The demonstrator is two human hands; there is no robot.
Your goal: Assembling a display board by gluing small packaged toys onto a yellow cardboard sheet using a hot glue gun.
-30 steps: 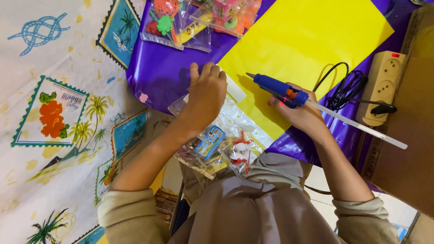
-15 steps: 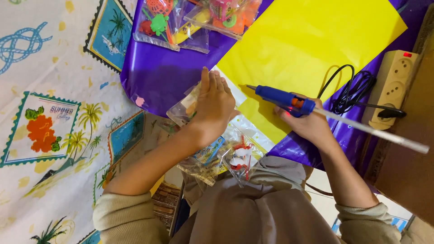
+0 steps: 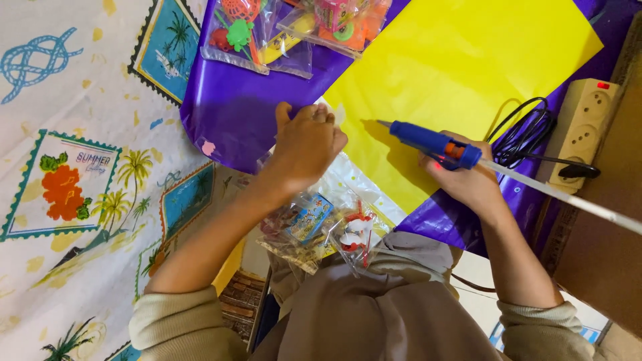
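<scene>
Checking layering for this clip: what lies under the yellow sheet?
The yellow sheet lies on a purple sheet, which shows around its edges. Whatever sits beneath its middle is covered.

So the right hand [image 3: 468, 180] is wrapped around a blue glue gun [image 3: 431, 144], nozzle pointing left over the yellow sheet [image 3: 468, 73], with a long white glue stick [image 3: 568, 197] poking out the back. The left hand [image 3: 304, 150] presses down on a clear plastic bag [image 3: 348, 180] at the edge of the purple sheet [image 3: 234, 113]. More toy packets [image 3: 317, 224] sit near the person's lap, others [image 3: 267, 33] at the far side. A beige power strip [image 3: 588, 127] sits right, black cord [image 3: 521, 134] coiled beside it.
</scene>
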